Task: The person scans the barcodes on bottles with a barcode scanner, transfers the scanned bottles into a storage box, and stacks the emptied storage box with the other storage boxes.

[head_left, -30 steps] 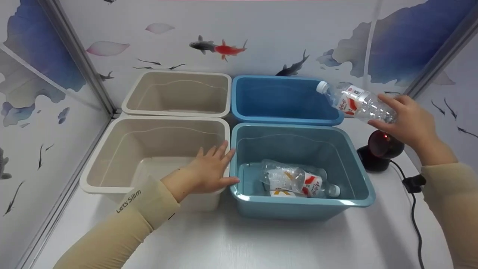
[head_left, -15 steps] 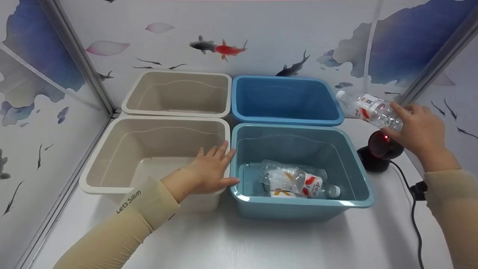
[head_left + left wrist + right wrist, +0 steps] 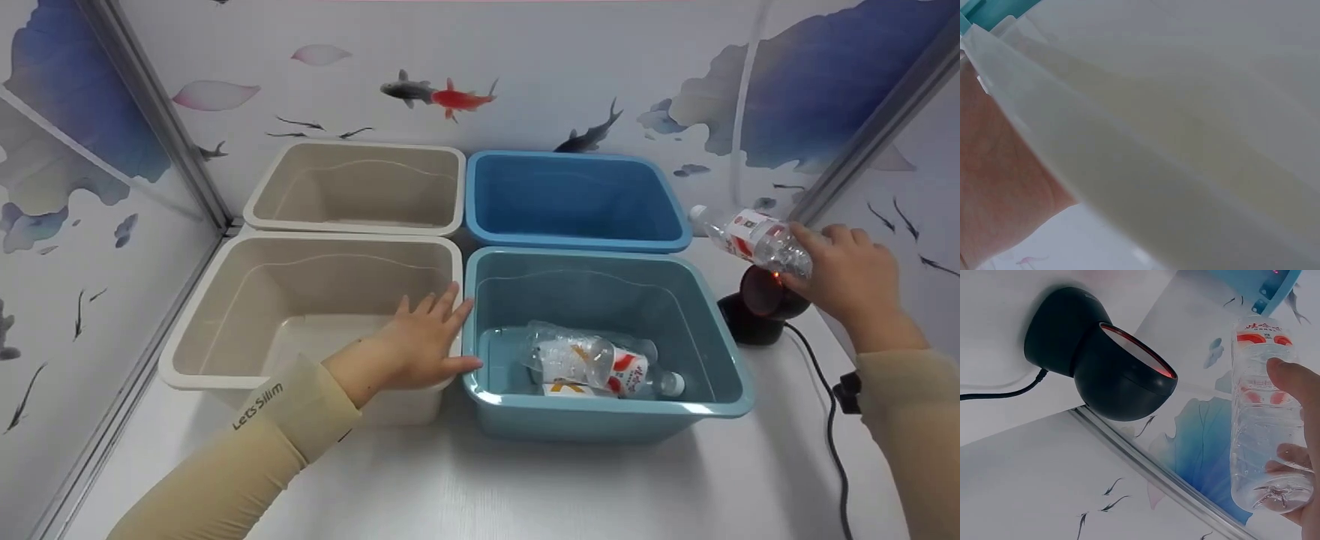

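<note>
In the head view my right hand (image 3: 855, 274) grips the base end of a clear plastic bottle (image 3: 761, 238) with a white cap and a red-and-white label. The bottle is tilted, cap to the left, above a black scanner (image 3: 772, 292) with a red light. The right wrist view shows thumb and fingers round the bottle (image 3: 1269, 422). My left hand (image 3: 416, 341) lies with spread fingers on the right rim of the front beige bin (image 3: 195, 315), its thumb reaching the teal bin (image 3: 592, 420). A plastic bottle (image 3: 630, 371) and crumpled clear plastic lie in the teal bin.
Behind stand a second beige bin (image 3: 259, 187) and a blue bin (image 3: 577, 244). A black cable (image 3: 831, 442) runs down the table's right side from the scanner. Printed wall panels (image 3: 570, 60) enclose the back and sides.
My right hand has moved right and down with the bottle, from over the blue bin's right edge to just above the scanner. My left hand stays in place.
</note>
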A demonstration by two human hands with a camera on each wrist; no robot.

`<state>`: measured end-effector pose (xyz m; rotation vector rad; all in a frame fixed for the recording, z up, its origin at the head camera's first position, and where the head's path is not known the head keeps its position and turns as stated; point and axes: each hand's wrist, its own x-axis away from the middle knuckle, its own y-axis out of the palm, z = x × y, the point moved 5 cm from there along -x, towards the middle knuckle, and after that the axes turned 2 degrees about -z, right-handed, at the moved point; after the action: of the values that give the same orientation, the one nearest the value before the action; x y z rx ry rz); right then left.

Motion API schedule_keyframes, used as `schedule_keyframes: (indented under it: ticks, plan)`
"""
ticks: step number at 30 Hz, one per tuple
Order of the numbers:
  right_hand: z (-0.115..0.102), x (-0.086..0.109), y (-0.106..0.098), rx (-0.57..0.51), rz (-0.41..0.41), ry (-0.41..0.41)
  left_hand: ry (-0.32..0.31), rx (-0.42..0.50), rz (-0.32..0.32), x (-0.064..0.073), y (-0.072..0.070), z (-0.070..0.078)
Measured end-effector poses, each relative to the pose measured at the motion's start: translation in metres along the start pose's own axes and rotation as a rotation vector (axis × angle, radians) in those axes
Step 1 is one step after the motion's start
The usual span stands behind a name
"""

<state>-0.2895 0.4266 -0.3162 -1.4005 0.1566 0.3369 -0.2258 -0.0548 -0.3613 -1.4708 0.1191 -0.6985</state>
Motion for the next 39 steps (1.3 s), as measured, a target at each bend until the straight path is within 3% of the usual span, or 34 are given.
schedule_keyframes:
  ticks: [14, 25, 31, 39]
  plan:
    - [-0.009, 0.008, 0.023, 0.076, -0.069, -0.157, -0.008, 0.003, -0.005, -0.001, 0.001, 0.0]
    - [-0.016, 0.01, 0.029, 0.116, 0.055, -0.318, -0.012, -0.012, -0.01, -0.001, 0.001, 0.001]
    - [-0.016, 0.009, 0.033, 0.121, -0.003, -0.331, -0.01, -0.007, -0.01, -0.001, 0.0, 0.001]
    - [-0.018, 0.007, 0.029, 0.117, -0.007, -0.326, -0.012, -0.001, -0.008, 0.0, 0.0, 0.0]
